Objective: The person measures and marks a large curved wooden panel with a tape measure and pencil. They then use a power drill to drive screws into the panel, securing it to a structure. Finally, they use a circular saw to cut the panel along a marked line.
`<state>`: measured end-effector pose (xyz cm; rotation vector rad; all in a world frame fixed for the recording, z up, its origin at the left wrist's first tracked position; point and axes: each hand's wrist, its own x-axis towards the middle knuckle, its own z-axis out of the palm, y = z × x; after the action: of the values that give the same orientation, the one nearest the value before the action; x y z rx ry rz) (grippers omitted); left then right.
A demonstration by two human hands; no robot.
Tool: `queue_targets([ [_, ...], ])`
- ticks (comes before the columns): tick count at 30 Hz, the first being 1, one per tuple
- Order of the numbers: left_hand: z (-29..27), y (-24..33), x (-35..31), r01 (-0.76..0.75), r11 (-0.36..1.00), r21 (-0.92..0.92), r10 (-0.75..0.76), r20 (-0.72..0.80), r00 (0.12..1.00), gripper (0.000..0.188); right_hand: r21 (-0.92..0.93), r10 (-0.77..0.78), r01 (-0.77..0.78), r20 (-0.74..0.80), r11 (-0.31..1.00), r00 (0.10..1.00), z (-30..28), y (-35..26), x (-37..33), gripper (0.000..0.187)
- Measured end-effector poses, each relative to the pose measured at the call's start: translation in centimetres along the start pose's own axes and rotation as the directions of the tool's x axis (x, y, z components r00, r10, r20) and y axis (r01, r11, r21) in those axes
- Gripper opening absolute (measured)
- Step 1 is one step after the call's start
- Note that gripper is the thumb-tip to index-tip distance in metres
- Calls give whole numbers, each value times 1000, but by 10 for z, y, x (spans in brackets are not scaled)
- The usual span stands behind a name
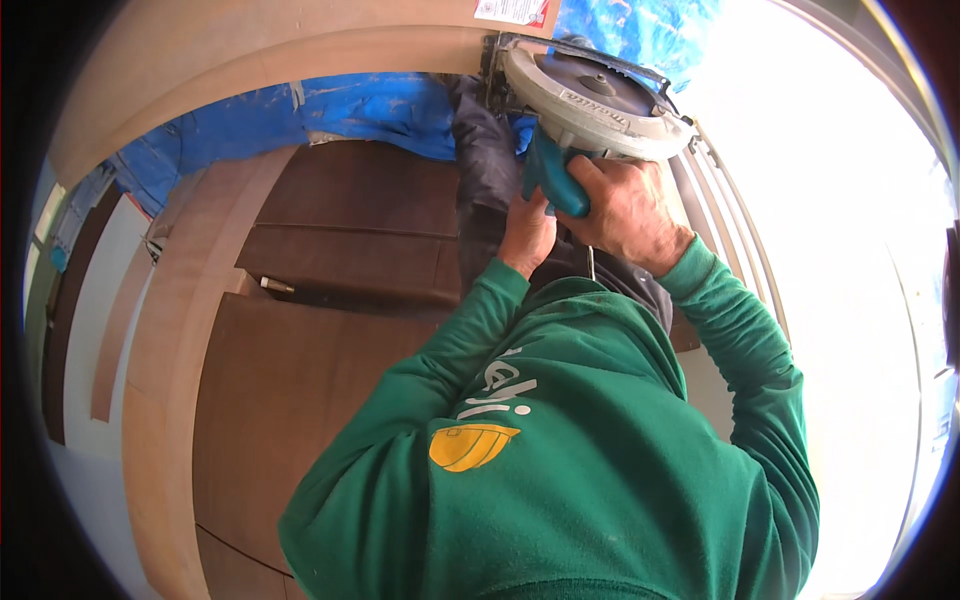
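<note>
The circular saw (590, 105) is up at the top of the view, its base plate pressed against the edge of the pale wooden board (250, 50) that arcs across there. The right hand (628, 212) is wrapped tight round the saw's teal handle. The left hand (527, 232) sits just below and beside it, fingers curled close under the handle; whether it truly clamps the tool I cannot tell. Looks like a cut is under way, or about to bite, along that board edge. The next push calls for a steady, straight feed with both hands firm. Behind the board hangs a blue tarp (380, 110), and dark brown panels (340, 230) lie below it. Green sleeves fill the foreground.
</note>
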<state>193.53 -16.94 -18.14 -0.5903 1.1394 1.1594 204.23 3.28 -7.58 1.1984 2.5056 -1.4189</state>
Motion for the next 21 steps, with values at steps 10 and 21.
queue_targets([
  [10,-13,29,-6,-47,999,-27,49,52,997,58,27,50,-50,4,998,999,12,-30,15,37],
  [21,-12,29,-5,-152,987,-51,155,77,985,53,-22,-44,43,-44,999,998,13,-32,23,33],
])
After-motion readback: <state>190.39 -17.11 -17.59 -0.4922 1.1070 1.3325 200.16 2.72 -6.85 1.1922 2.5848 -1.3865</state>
